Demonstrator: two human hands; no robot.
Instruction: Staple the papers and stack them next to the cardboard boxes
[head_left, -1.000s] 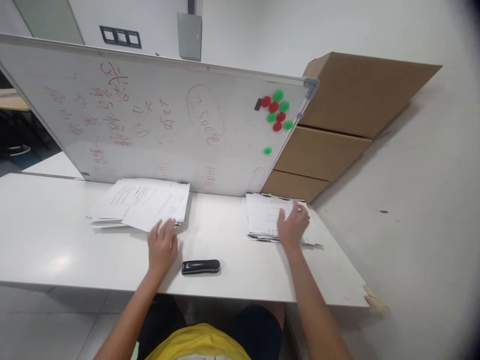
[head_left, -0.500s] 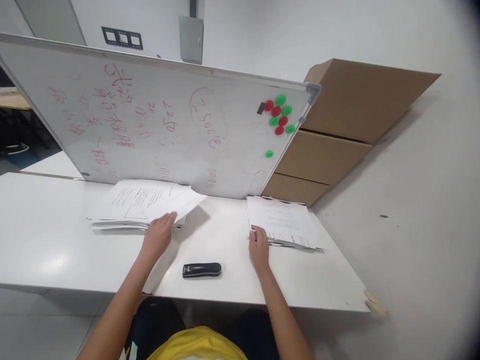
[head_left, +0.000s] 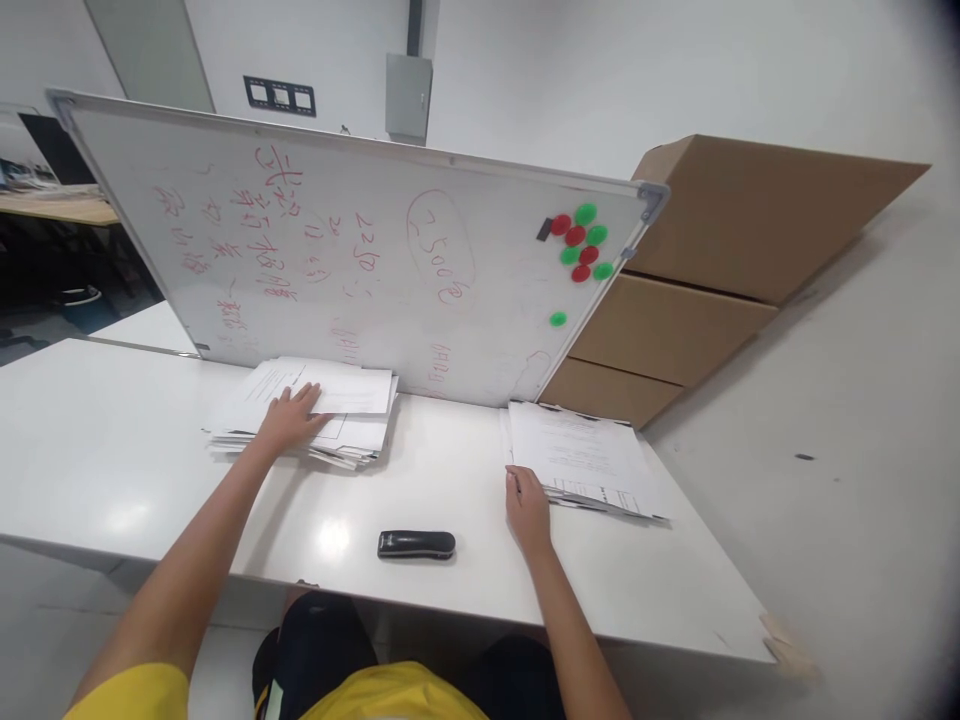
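My left hand [head_left: 291, 418] lies with fingers spread on a stack of printed papers [head_left: 247, 410] at the left, pressing on a loose sheet [head_left: 352, 390] turned partly over the top. The stack's near edges are uneven. At the near left corner of a second stack of papers [head_left: 589, 455], my right hand [head_left: 529, 508] is closed, its fingers curled around that corner. The thumb's grip is partly hidden. Between the two hands, closer to me, a black stapler [head_left: 416, 545] lies on the white table [head_left: 442, 465], touched by neither.
A whiteboard [head_left: 480, 270] with red writing and several red and green magnets leans up behind the papers. Brown cardboard boxes [head_left: 697, 310] are stacked behind its right end. The table's front edge runs just before my legs, and a wall stands at the right.
My left hand has moved from the stack's near right corner onto its top, and the lifted sheet now lies flatter. My right hand stays at its stack. The view has shifted slightly left.
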